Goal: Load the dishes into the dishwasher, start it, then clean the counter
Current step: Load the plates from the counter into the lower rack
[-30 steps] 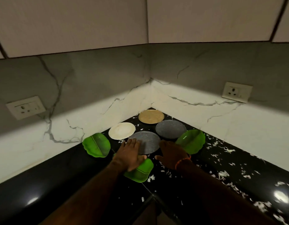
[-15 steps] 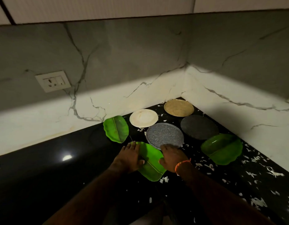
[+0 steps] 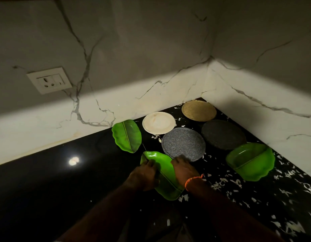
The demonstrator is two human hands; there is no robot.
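Counter (image 3: 46, 189): three leaf plates, four round; both hands grip nearest leaf plate (image 3: 166, 179).

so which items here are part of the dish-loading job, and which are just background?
Job:
- near green leaf plate, gripped by left hand and right hand
- two other green leaf plates
- speckled grey plate
- dark grey plate
- white plate
- tan plate
- white scraps on the black counter

Background:
- wall socket
- marble backsplash
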